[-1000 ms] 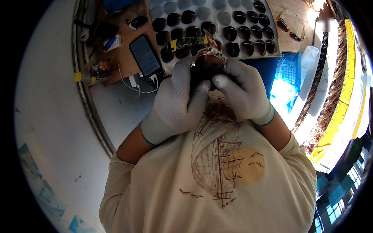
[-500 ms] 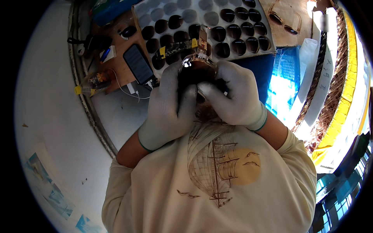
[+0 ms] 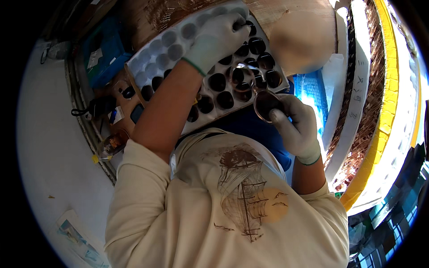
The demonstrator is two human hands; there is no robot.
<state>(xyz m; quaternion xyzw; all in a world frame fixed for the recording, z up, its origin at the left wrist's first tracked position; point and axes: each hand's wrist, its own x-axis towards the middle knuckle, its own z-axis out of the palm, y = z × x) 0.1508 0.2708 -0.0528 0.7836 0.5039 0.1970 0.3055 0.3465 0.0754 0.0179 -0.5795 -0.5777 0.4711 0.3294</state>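
The right hand [image 3: 297, 125], in a pale glove with a green cuff edge, pinches a pair of glasses [image 3: 268, 92] between thumb and fingers at one end of the front. The glasses lie tilted across the view, over the near right part of a lens tray [image 3: 185, 126]; whether they touch it, I cannot tell. The rim by the thumb is thin and brownish, around a dark, glossy lens. The other rim catches bright light along its top, and the tray's lenses show through it; whether it has its own lens is unclear.

The left hand [image 3: 216, 40], gloved alike, reaches across the tray, its fingers curled close by a dark lens [image 3: 238, 26] near the far corner; I cannot tell whether they grip it.

The pale tray has rows of round wells, dark lenses filling many nearer and rightward ones. Left of it are a blue box [image 3: 99, 60] and a bottle with a yellow cap [image 3: 115, 143]. To the right is a translucent blue crate [image 3: 309, 89].
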